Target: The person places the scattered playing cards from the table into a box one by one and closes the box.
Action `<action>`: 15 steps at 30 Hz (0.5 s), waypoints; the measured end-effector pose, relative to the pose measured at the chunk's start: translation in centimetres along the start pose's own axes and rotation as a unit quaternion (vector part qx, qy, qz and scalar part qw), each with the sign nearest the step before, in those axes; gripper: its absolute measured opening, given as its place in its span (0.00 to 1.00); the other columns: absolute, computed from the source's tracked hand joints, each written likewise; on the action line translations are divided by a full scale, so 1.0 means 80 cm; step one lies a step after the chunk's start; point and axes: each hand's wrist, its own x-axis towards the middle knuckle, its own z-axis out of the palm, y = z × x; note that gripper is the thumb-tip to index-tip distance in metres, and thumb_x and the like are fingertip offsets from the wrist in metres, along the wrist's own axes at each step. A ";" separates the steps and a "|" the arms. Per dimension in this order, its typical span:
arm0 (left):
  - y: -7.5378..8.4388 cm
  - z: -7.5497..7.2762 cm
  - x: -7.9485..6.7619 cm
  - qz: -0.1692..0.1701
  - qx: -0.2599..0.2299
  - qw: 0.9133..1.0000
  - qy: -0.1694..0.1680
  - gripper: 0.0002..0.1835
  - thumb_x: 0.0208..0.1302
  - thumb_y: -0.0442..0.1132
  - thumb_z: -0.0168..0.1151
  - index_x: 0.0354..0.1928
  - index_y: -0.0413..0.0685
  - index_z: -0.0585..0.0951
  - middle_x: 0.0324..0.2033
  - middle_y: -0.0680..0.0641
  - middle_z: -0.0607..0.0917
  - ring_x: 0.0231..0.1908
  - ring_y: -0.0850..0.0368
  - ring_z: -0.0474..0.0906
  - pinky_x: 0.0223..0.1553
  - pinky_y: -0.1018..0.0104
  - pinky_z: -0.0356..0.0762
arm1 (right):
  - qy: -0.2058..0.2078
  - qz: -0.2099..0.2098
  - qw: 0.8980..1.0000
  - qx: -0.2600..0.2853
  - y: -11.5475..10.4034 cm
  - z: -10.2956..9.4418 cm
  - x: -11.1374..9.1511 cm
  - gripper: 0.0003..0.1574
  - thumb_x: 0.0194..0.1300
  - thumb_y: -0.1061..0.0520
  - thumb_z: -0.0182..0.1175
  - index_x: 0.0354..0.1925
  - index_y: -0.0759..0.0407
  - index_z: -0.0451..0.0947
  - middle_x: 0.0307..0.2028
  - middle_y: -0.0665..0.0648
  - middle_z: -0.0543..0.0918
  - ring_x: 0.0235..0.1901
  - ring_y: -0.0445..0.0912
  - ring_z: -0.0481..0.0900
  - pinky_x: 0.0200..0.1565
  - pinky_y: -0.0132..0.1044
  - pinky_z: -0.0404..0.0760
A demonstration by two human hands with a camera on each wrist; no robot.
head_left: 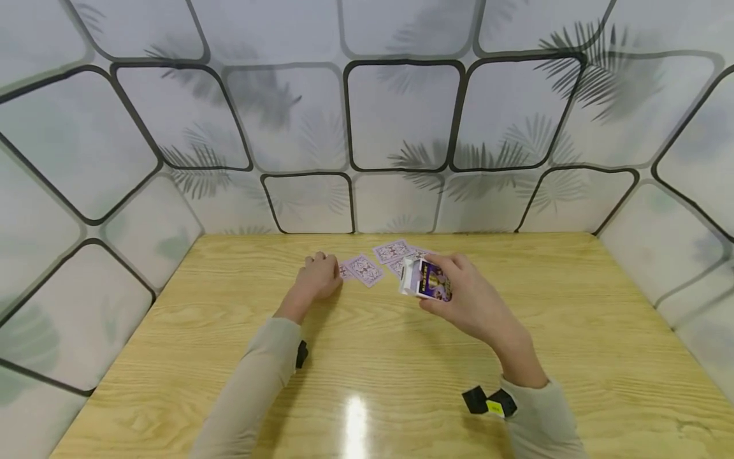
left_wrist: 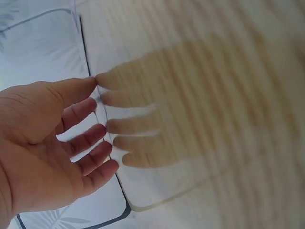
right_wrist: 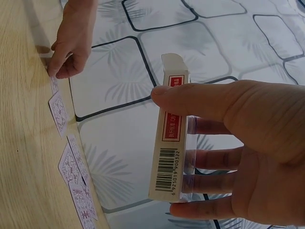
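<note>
Wooden table [head_left: 378,347], right grip [head_left: 470,296] above.

Head view: bright, diffuse light, with elongated glare on the near tabletop [head_left: 395,357] and soft shadows beside the sleeves [head_left: 258,376]. Left-wrist view: the tabletop's grain is smeared by blur. Right-wrist view: dimmer, though the box [right_wrist: 170,138] shows a legible barcode [right_wrist: 166,170].

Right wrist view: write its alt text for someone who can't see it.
A right hand holds a narrow box with its barcode and red label facing the camera. At upper left, the left hand is by the end of a line of patterned cards on a wooden table, beside a leaf-patterned backdrop.
</note>
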 end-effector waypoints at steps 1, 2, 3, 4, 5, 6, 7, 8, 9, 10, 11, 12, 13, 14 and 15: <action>0.000 -0.001 -0.001 -0.007 -0.015 1.000 -0.002 0.14 0.69 0.42 0.59 0.49 0.41 0.75 0.50 0.36 0.73 0.53 0.38 0.68 0.55 0.44 0.70 | -0.001 0.001 1.000 -0.001 0.000 0.000 0.000 0.47 0.57 0.52 0.73 0.71 0.59 0.65 0.52 0.64 0.73 0.40 0.50 0.74 0.40 0.42 0.76; 0.000 -0.001 -0.001 -0.014 -0.030 0.999 -0.005 0.18 0.67 0.43 0.62 0.52 0.39 0.74 0.49 0.36 0.74 0.52 0.39 0.69 0.55 0.44 0.70 | -0.003 0.002 1.000 -0.002 0.000 0.000 0.000 0.47 0.57 0.51 0.73 0.71 0.59 0.65 0.53 0.64 0.73 0.40 0.50 0.74 0.40 0.43 0.76; -0.001 -0.002 -0.002 -0.022 -0.046 0.999 -0.009 0.21 0.66 0.44 0.64 0.54 0.38 0.74 0.48 0.36 0.75 0.51 0.39 0.70 0.55 0.45 0.70 | -0.004 0.003 1.000 -0.003 0.000 0.000 0.000 0.47 0.57 0.51 0.73 0.71 0.58 0.65 0.53 0.64 0.73 0.40 0.50 0.74 0.40 0.43 0.77; -0.001 -0.003 -0.002 -0.030 -0.063 0.997 -0.014 0.25 0.64 0.45 0.66 0.56 0.37 0.73 0.48 0.36 0.75 0.51 0.39 0.70 0.56 0.45 0.69 | -0.005 0.004 1.000 -0.004 0.001 0.000 -0.001 0.47 0.57 0.51 0.73 0.71 0.58 0.65 0.53 0.64 0.73 0.40 0.50 0.74 0.41 0.44 0.77; -0.001 -0.003 -0.003 -0.037 -0.079 0.996 -0.019 0.28 0.63 0.46 0.68 0.57 0.35 0.72 0.47 0.36 0.76 0.50 0.40 0.70 0.57 0.45 0.69 | -0.006 0.005 1.000 -0.005 0.001 0.000 -0.001 0.47 0.57 0.51 0.73 0.71 0.58 0.65 0.53 0.64 0.73 0.41 0.50 0.74 0.41 0.44 0.77; -0.001 -0.003 -0.003 -0.045 -0.095 0.994 -0.023 0.30 0.61 0.47 0.70 0.57 0.35 0.72 0.46 0.36 0.76 0.49 0.40 0.70 0.56 0.46 0.68 | -0.007 0.005 1.000 -0.006 0.001 0.001 -0.001 0.47 0.57 0.51 0.73 0.71 0.58 0.65 0.53 0.64 0.73 0.41 0.50 0.74 0.41 0.44 0.77; -0.001 -0.003 -0.004 -0.050 -0.106 0.993 -0.025 0.29 0.60 0.47 0.71 0.55 0.35 0.74 0.45 0.37 0.78 0.47 0.42 0.72 0.53 0.48 0.69 | -0.008 0.006 1.000 -0.006 0.001 0.001 -0.001 0.47 0.58 0.51 0.73 0.71 0.58 0.65 0.53 0.64 0.73 0.41 0.50 0.74 0.41 0.44 0.77; -0.001 -0.003 -0.004 -0.053 -0.116 0.991 -0.026 0.28 0.60 0.48 0.71 0.54 0.35 0.75 0.43 0.38 0.78 0.45 0.43 0.72 0.51 0.50 0.70 | -0.008 0.006 1.000 -0.006 0.001 0.001 -0.001 0.47 0.58 0.51 0.73 0.71 0.57 0.65 0.53 0.63 0.73 0.41 0.50 0.74 0.41 0.44 0.77; -0.001 -0.003 -0.004 -0.057 -0.127 0.990 -0.026 0.27 0.60 0.48 0.71 0.52 0.35 0.77 0.41 0.39 0.79 0.44 0.43 0.71 0.49 0.51 0.69 | -0.008 0.006 1.000 -0.006 0.002 0.001 -0.001 0.47 0.58 0.51 0.73 0.71 0.57 0.65 0.53 0.63 0.73 0.41 0.50 0.74 0.41 0.44 0.76; -0.001 -0.002 -0.004 -0.061 -0.137 0.988 -0.023 0.26 0.59 0.48 0.72 0.50 0.35 0.77 0.40 0.39 0.79 0.43 0.44 0.71 0.47 0.52 0.69 | -0.007 0.004 1.000 -0.006 0.002 0.001 0.000 0.47 0.58 0.51 0.73 0.71 0.57 0.66 0.53 0.63 0.73 0.41 0.50 0.74 0.41 0.44 0.76; -0.001 0.000 -0.004 -0.065 -0.144 0.987 -0.019 0.25 0.59 0.48 0.72 0.49 0.36 0.78 0.40 0.40 0.78 0.43 0.44 0.70 0.46 0.53 0.68 | -0.007 0.004 1.000 -0.006 0.002 0.001 0.000 0.47 0.58 0.50 0.73 0.71 0.57 0.66 0.53 0.63 0.73 0.41 0.50 0.74 0.41 0.44 0.76; -0.001 0.001 -0.004 -0.068 -0.151 0.986 -0.016 0.24 0.59 0.47 0.71 0.48 0.36 0.77 0.39 0.40 0.78 0.43 0.45 0.69 0.45 0.54 0.67 | -0.006 0.003 1.000 -0.006 0.002 0.001 0.000 0.47 0.58 0.50 0.73 0.71 0.57 0.66 0.53 0.63 0.73 0.41 0.50 0.74 0.41 0.44 0.76; -0.001 0.002 -0.003 -0.070 -0.156 0.985 -0.012 0.24 0.60 0.47 0.71 0.49 0.36 0.77 0.40 0.40 0.77 0.43 0.45 0.69 0.45 0.54 0.67 | -0.006 0.003 1.000 -0.006 0.002 0.001 0.000 0.47 0.58 0.50 0.73 0.71 0.57 0.66 0.53 0.63 0.73 0.41 0.50 0.74 0.41 0.45 0.76; -0.002 0.003 -0.003 -0.073 -0.164 0.984 -0.005 0.25 0.60 0.45 0.70 0.51 0.35 0.74 0.41 0.39 0.77 0.44 0.44 0.69 0.46 0.53 0.68 | -0.005 0.002 1.000 -0.006 0.002 0.001 0.000 0.47 0.57 0.51 0.73 0.71 0.57 0.66 0.53 0.63 0.73 0.41 0.50 0.74 0.42 0.45 0.76; -0.002 0.003 -0.002 -0.076 -0.172 0.982 0.003 0.25 0.61 0.43 0.69 0.53 0.35 0.72 0.42 0.38 0.77 0.44 0.43 0.70 0.47 0.53 0.69 | -0.005 0.001 1.000 -0.006 0.002 0.001 0.000 0.47 0.57 0.51 0.73 0.71 0.57 0.66 0.53 0.63 0.73 0.41 0.50 0.74 0.42 0.45 0.76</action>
